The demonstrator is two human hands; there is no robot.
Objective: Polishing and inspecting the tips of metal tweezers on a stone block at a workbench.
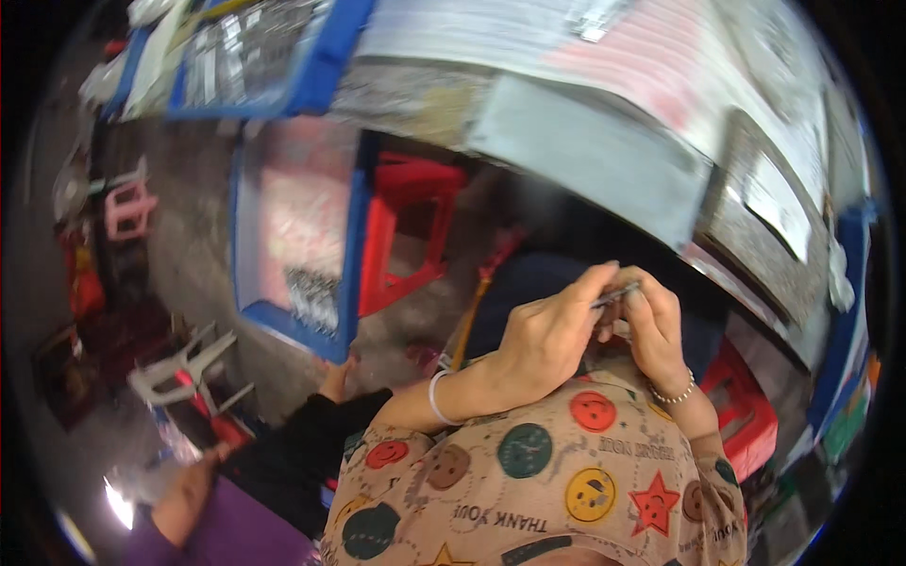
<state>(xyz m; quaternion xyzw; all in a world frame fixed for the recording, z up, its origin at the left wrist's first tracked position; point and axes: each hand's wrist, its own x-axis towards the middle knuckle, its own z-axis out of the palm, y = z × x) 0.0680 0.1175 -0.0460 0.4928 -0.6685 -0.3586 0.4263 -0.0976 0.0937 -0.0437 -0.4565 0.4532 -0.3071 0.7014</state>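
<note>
Close in front of my chest, my two hands meet with fingertips together. My left hand (552,344), a pale bangle on its wrist, pinches one end of a small dark metal piece (615,294). From the other side, the thumb and fingers of my right hand (658,325) close on the same piece; a beaded bracelet circles that wrist. The piece is thin and narrow, and its exact kind cannot be made out. Both hands are held up over my lap, apart from the table edge. Patterned tan sleeves cover my upper arms.
A grey-topped table (585,156) with white sheeting stands ahead. Left of it, a blue-rimmed tray (243,226) holds small dark pieces, beside a red stool (406,174). Another blue tray (316,71) sits far left. A person in black and purple (274,472) is close on my left.
</note>
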